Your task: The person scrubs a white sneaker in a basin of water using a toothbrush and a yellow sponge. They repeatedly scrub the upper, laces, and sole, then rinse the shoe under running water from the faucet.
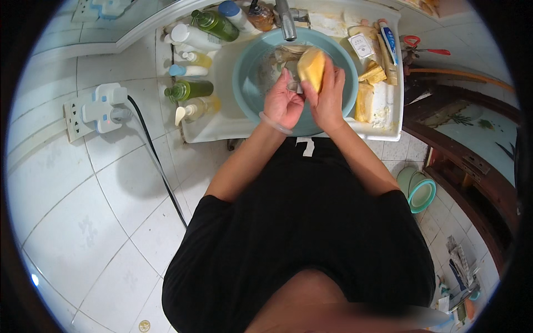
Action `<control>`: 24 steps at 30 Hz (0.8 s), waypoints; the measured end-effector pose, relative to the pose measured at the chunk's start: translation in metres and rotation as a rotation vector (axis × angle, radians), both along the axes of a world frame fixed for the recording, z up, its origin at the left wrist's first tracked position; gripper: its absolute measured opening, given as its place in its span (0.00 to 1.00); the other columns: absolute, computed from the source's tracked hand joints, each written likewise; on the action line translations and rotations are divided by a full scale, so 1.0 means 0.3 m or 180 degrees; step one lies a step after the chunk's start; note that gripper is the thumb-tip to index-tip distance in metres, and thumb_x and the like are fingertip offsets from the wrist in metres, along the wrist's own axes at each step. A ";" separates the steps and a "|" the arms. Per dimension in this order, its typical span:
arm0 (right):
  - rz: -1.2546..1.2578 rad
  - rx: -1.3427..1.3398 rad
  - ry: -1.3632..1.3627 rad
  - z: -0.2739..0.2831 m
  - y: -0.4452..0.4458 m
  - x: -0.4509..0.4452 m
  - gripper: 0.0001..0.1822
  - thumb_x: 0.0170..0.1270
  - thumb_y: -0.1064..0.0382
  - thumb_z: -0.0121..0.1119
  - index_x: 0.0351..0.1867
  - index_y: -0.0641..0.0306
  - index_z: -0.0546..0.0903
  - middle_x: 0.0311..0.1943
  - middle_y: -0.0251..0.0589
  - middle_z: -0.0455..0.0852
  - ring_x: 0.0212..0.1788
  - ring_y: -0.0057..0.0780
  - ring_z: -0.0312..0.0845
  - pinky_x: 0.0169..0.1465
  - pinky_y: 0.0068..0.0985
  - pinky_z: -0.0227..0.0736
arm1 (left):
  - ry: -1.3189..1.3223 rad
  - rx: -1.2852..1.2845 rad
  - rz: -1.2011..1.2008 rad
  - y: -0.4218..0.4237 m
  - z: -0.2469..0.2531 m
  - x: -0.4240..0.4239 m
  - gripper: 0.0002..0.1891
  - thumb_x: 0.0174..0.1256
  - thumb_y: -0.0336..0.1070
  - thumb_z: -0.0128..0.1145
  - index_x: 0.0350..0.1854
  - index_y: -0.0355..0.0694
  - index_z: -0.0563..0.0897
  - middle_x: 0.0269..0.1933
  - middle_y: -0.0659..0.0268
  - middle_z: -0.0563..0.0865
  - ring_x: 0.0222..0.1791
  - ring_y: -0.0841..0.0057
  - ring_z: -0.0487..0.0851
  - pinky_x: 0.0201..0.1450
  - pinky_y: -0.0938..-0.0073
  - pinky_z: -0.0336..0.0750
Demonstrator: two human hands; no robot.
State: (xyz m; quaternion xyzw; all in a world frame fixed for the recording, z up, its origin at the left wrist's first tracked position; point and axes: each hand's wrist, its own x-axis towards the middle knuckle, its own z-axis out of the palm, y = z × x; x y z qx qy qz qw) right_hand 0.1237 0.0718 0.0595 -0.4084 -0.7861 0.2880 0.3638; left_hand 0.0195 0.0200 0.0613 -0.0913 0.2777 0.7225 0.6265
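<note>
A large yellow bar of laundry soap (pixel 312 68) is in my right hand (pixel 329 98), tilted over a blue-green plastic basin (pixel 350 93). My left hand (pixel 284 101), with a translucent bangle on its wrist, is beside the soap, palm up. Its thumb and fingers close on a thin greyish piece of wet cloth (pixel 295 86). More pale, crumpled cloth (pixel 287 54) lies in sudsy water in the basin, partly hidden by the soap and my hands. The basin stands in a white washbasin (pixel 220 118), under a metal tap (pixel 286 25).
Pump bottles (pixel 189 90) and other toiletries line the left rim. At right lie yellow soap pieces (pixel 364 103), a small white box (pixel 361 45) and a toothpaste tube (pixel 388 41). A power adapter (pixel 106 107) with cords is on the left wall. A bucket (pixel 421 195) stands at lower right.
</note>
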 end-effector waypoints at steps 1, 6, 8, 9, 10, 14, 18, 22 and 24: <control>-0.0179 -0.0309 0.0157 -0.030 0.017 -0.011 0.33 0.60 0.55 0.60 0.62 0.71 0.63 0.40 0.56 0.71 0.42 0.47 0.66 0.49 0.39 0.63 | 0.0015 -0.0004 0.0063 -0.003 0.002 0.002 0.19 0.70 0.46 0.48 0.57 0.40 0.71 0.54 0.66 0.79 0.55 0.74 0.75 0.61 0.68 0.67; -0.0133 -0.0795 0.0428 -0.038 -0.037 0.012 0.27 0.66 0.57 0.50 0.61 0.74 0.62 0.45 0.60 0.69 0.44 0.50 0.64 0.52 0.40 0.61 | -0.0471 -0.0162 0.0250 -0.012 0.015 -0.013 0.20 0.72 0.46 0.43 0.59 0.40 0.70 0.59 0.62 0.76 0.58 0.68 0.74 0.63 0.64 0.67; -0.0029 -0.0417 0.0417 -0.045 -0.049 0.001 0.27 0.67 0.58 0.50 0.60 0.75 0.62 0.46 0.60 0.69 0.44 0.50 0.64 0.52 0.39 0.61 | -0.0568 -0.0439 0.0213 -0.030 0.007 -0.029 0.20 0.73 0.46 0.40 0.60 0.40 0.69 0.60 0.62 0.74 0.60 0.67 0.73 0.64 0.61 0.66; 0.0029 -0.0202 0.0424 -0.047 -0.037 -0.007 0.27 0.67 0.58 0.49 0.60 0.75 0.62 0.46 0.60 0.69 0.44 0.50 0.64 0.52 0.39 0.61 | -0.0544 -0.0401 0.0257 -0.037 -0.004 -0.026 0.20 0.73 0.46 0.40 0.60 0.40 0.69 0.60 0.62 0.74 0.60 0.67 0.72 0.64 0.60 0.66; -0.0130 -0.0392 0.0435 -0.079 -0.012 -0.013 0.27 0.66 0.57 0.51 0.60 0.73 0.63 0.44 0.60 0.70 0.44 0.50 0.64 0.51 0.39 0.62 | -0.0526 -0.0364 0.0290 -0.051 -0.024 -0.020 0.20 0.73 0.46 0.39 0.60 0.39 0.68 0.60 0.62 0.74 0.60 0.66 0.72 0.64 0.59 0.66; -0.0269 -0.0934 0.0201 -0.109 0.059 -0.019 0.26 0.66 0.56 0.52 0.60 0.70 0.65 0.42 0.60 0.72 0.42 0.50 0.65 0.50 0.40 0.62 | -0.0906 -0.0461 0.0429 -0.084 -0.092 -0.017 0.19 0.72 0.41 0.40 0.61 0.39 0.68 0.61 0.59 0.73 0.60 0.64 0.73 0.63 0.57 0.67; 0.0240 -0.0588 0.0205 0.001 -0.075 -0.031 0.35 0.60 0.52 0.59 0.63 0.71 0.61 0.44 0.60 0.68 0.45 0.49 0.66 0.55 0.37 0.62 | -0.0813 -0.0117 0.0075 -0.111 -0.159 -0.052 0.17 0.69 0.36 0.43 0.59 0.39 0.71 0.60 0.58 0.75 0.59 0.63 0.74 0.64 0.58 0.67; -0.0265 0.0088 -0.0439 -0.089 0.002 0.018 0.40 0.54 0.54 0.64 0.64 0.72 0.60 0.43 0.59 0.70 0.45 0.52 0.65 0.53 0.41 0.61 | -0.0846 -0.0583 0.0414 -0.113 -0.065 -0.016 0.17 0.68 0.37 0.45 0.57 0.39 0.73 0.57 0.58 0.78 0.58 0.63 0.75 0.62 0.58 0.70; -0.0641 0.0096 -0.0340 -0.155 0.053 0.040 0.35 0.59 0.53 0.59 0.62 0.72 0.62 0.43 0.60 0.71 0.46 0.53 0.65 0.54 0.39 0.61 | -0.1089 -0.0683 0.0406 -0.122 -0.073 -0.023 0.17 0.68 0.37 0.45 0.57 0.40 0.73 0.57 0.59 0.77 0.59 0.63 0.74 0.62 0.58 0.69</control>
